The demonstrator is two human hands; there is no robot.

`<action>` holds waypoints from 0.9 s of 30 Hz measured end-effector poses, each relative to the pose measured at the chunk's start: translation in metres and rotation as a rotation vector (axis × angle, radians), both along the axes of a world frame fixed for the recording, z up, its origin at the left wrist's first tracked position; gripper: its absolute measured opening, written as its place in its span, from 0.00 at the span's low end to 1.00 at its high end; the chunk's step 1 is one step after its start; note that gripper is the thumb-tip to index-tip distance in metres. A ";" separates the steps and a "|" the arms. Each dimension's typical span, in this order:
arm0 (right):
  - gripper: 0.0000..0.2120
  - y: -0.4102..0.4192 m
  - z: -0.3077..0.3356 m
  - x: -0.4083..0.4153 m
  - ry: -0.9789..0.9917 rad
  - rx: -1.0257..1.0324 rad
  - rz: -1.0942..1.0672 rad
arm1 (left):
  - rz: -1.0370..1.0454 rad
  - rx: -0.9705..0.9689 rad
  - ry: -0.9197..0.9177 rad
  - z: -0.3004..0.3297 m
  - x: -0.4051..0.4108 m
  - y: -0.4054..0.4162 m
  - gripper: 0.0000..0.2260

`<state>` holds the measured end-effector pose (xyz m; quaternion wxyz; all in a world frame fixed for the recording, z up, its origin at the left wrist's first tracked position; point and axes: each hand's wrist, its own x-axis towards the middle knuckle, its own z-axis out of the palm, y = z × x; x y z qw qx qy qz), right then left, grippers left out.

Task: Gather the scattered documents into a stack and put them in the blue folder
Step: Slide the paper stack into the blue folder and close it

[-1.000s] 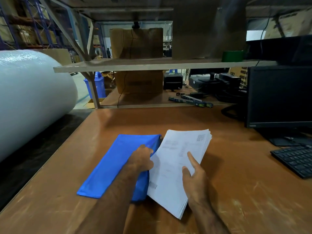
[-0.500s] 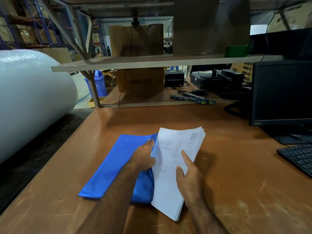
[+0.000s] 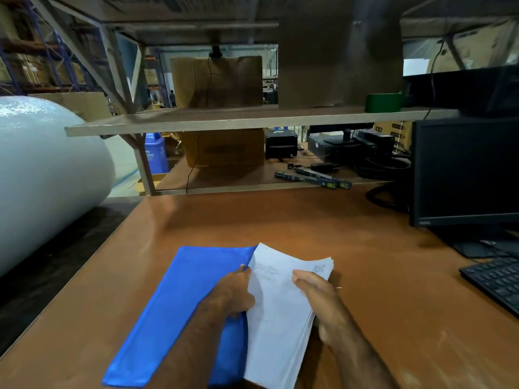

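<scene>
A blue folder lies flat on the brown table, near its front edge. A thick stack of white printed documents sits along the folder's right edge, its left side tucked against or into the folder's opening. My left hand holds the folder's right edge where the paper meets it, fingers curled around that edge. My right hand grips the stack's right side, thumb on top of the top sheet and fingers under the pile.
A black monitor and a black keyboard stand at the right. A large roll of bubble wrap lies beside the table on the left. A low shelf spans overhead, with boxes and cables behind.
The stack of documents has slid left toward the folder, overlapping its right edge more. My right hand has moved up along the stack's right side. My left hand stays at the folder's edge.
</scene>
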<state>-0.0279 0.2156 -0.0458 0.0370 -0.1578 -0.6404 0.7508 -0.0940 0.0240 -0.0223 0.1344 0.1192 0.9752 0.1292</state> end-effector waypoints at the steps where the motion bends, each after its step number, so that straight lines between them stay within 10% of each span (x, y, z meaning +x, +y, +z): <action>1: 0.09 0.003 0.002 -0.006 -0.014 -0.012 -0.006 | 0.006 0.002 0.004 -0.001 -0.001 -0.001 0.33; 15: 0.27 0.000 0.005 0.002 0.198 0.268 0.125 | 0.087 0.032 0.035 0.014 -0.030 0.007 0.21; 27: 0.19 0.003 -0.005 0.002 0.278 0.182 0.045 | 0.007 0.084 0.111 0.006 -0.034 0.001 0.42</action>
